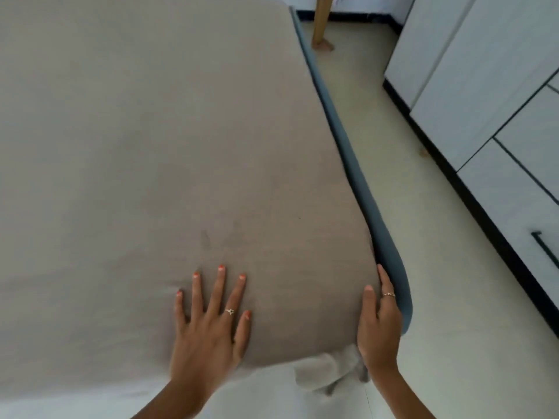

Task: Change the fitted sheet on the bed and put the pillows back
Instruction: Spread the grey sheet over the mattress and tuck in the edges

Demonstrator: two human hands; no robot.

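The taupe fitted sheet (157,152) covers the bed, running off the frame at 9 o'clock. The left hand (208,325) lies flat on it, fingers spread. At 4 o'clock the right hand (379,322) cups the corner beside the blue bed frame (390,252), fingertips hidden over the edge. No pillows show.

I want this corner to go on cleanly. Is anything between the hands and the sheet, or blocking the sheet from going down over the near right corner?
Nothing visible. The left hand lies flat on the fitted sheet; the right hand touches its corner edge beside the blue bed frame. A loose bunch of fabric hangs below the corner.
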